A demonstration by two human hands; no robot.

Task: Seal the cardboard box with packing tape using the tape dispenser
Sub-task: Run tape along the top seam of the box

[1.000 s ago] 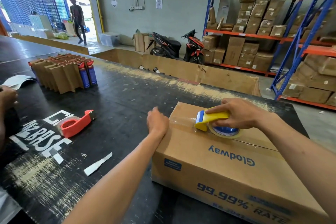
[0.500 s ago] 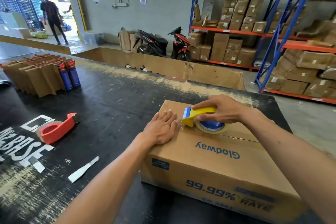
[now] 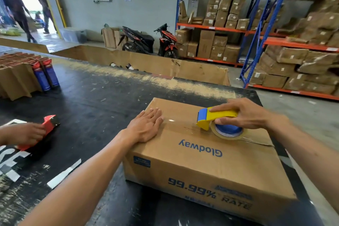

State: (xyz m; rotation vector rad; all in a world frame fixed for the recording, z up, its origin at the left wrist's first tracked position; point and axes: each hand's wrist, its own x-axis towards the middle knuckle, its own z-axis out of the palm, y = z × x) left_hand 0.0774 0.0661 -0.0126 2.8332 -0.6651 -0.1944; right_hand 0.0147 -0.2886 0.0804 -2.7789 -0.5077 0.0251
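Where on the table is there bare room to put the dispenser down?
Bare black table lies between the box and the spray cans, and ahead of the box up to the far edge. The left is crowded: another person's hand holds a red dispenser. The box fills the right.

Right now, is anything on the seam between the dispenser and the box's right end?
Nothing visible. The right hand holds the yellow dispenser on the box; the seam beyond it looks bare. The left hand presses the taped end.
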